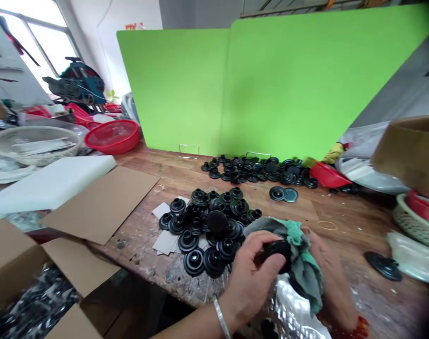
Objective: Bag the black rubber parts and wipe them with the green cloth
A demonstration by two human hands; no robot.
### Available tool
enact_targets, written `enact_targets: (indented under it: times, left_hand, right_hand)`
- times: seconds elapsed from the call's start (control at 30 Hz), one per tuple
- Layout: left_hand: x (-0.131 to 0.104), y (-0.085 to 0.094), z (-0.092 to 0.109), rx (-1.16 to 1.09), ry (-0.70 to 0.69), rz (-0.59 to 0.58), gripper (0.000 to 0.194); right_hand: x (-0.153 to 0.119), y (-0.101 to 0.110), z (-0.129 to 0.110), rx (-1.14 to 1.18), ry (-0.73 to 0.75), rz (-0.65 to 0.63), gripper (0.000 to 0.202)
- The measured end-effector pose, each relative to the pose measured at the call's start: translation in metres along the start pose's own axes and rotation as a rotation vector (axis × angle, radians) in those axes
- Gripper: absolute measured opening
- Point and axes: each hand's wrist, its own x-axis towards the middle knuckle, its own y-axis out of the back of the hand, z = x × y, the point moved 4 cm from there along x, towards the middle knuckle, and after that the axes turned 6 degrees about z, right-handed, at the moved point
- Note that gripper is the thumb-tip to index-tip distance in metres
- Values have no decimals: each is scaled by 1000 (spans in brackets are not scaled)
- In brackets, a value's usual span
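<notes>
My left hand (248,278), with a silver bangle at the wrist, pinches a round black plastic part (281,250) between thumb and fingers. A grey and green cloth (308,268) is wrapped against the far side of that part, and my right hand (330,270) grips it from behind; some of its fingers are hidden by the cloth. Below both hands lies a shiny clear plastic bag (294,310). Just left of my hands is a heap of similar black stepped discs with raised hubs (200,221), resting partly on pale card pieces (165,242).
More black discs (253,172) lie along the back, before a green panel (271,89). A pair of discs (283,194), a rubber band (327,225) and a larger black disc (383,266) sit to the right. An open carton (80,263) stands lower left.
</notes>
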Motion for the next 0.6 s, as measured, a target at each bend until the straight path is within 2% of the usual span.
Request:
enact_targets:
  times: [0.1, 0.2, 0.27, 0.37, 0.47, 0.53, 0.6]
  left_hand:
    - [0, 4, 4, 114, -143, -6, 22]
    - [-3, 6, -3, 298, -225, 21, 23]
    - [-6, 7, -10, 366, -241, 41, 24]
    - [-5, 8, -14, 323, -167, 9, 24]
    - [9, 17, -7, 314, -116, -12, 23]
    - [27, 34, 6, 437, -224, 99, 23]
    - [49, 53, 17, 671, -400, 230, 23]
  right_hand:
    - [-14, -9, 1, 118, -99, -30, 50]
    - [-30, -27, 9, 277, -172, -114, 54]
    - [-35, -34, 15, 297, -182, -149, 52]
    - [-31, -30, 17, 99, -104, -104, 44]
    - [-24, -20, 13, -23, -40, -88, 38]
    - [-19, -12, 12, -41, -56, -87, 40]
    - [-10, 0, 13, -63, -89, -44, 45]
